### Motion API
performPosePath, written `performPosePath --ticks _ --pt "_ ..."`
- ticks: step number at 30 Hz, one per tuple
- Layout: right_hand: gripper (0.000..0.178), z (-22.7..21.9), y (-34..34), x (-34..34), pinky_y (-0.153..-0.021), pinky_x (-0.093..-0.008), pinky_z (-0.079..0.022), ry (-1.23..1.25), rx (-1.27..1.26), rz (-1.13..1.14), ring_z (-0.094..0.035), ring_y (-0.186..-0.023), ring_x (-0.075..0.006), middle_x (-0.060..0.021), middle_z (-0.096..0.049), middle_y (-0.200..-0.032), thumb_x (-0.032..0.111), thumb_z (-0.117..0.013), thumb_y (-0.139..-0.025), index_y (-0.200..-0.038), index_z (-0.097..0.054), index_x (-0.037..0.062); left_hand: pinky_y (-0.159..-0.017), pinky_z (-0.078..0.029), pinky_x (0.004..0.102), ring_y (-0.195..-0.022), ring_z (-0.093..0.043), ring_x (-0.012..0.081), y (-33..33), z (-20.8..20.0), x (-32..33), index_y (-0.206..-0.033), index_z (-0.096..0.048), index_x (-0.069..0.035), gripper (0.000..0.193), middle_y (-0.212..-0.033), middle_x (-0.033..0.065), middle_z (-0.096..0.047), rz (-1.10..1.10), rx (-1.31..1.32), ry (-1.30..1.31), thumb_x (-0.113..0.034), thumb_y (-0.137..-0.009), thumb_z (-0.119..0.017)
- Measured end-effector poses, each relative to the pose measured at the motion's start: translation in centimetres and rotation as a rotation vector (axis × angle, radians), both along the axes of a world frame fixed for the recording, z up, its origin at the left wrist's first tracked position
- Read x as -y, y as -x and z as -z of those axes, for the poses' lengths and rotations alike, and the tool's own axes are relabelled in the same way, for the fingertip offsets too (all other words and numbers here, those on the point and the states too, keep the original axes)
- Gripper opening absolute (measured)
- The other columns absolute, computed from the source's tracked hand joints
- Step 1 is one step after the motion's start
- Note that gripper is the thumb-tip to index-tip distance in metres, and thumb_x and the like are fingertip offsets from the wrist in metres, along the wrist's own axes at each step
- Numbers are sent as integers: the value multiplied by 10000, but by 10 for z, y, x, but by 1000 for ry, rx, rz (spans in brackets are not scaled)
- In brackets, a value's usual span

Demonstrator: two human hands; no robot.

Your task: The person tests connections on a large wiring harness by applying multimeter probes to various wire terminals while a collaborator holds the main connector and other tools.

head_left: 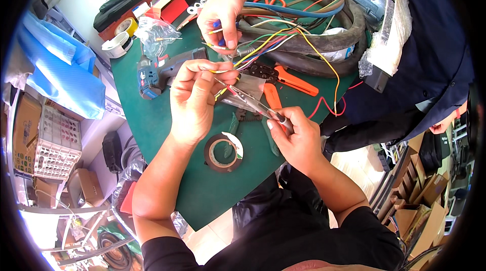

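Wire (218,92) ends sit pinched in the left hand (195,100), grip closed around them. Right hand (298,139), nearer, clasps a screwdriver (253,103) whose shaft slants up-left to them, above the green surface (152,119) and black tape roll (223,153).

Green table (167,134), perhaps pale floor (212,235)

A thin yellow insulated wire (218,71) (pinched at its end) runs from the colourful wire bundle; a slim metal screwdriver (250,101) slants toward it above the green bench's middle.
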State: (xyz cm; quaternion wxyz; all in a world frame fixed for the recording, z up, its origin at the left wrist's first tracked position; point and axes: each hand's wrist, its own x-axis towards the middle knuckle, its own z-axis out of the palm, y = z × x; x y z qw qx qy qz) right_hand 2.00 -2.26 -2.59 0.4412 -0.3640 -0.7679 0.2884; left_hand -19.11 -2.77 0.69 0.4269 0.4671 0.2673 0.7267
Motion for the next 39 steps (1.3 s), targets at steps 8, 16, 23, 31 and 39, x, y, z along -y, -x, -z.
performPosePath --ticks 8,16,23,31,39 --pt "276 2 1 -4 -507 -303 -484 -4 41 12 -625 -566 -205 -91 -642 -736 101 -722 -789 -950 -511 24 -856 -503 346 -973 -638 236 -1 -1 1 -1027 -547 -45 113 -1095 160 -628 12 32 27 -88 -971 -459" --pt "252 -2 -2 -2 -478 -230 -424 -13 46 17 -554 -525 -81 -43 -629 -723 26 -693 -810 -961 -492 11 -874 -532 369 -989 -643 247 -4 -5 9 -1027 -529 -15 100 -1115 187 -614 -87 -94 25 -81 -968 -483" --pt "160 -12 -13 1 -503 -261 -473 -49 39 -47 -605 -576 -159 -87 -620 -802 21 -693 -787 -923 -610 5 -854 -508 359 -984 -631 256 -5 -4 6 -1082 -514 -4 275 -1120 214 -602 -100 -141 18 -236 -1002 -390" --pt "137 -6 -32 13 -505 -227 -400 -51 2 -44 -504 -569 -101 -72 -587 -776 -41 -642 -771 -899 -598 -18 -696 -467 273 -761 -554 124 -2 -5 4 -1109 -533 12 370 -1080 144 -612 -262 -239 168 -306 -1011 -372" --pt "164 14 -56 18 -456 -222 -424 -110 -100 -56 -547 -543 -102 -62 -598 -778 -32 -655 -740 -889 -599 6 -689 -438 201 -775 -528 49 -17 -17 19 -1129 -550 10 201 -952 67 -619 -300 -548 217 -90 -957 -523"
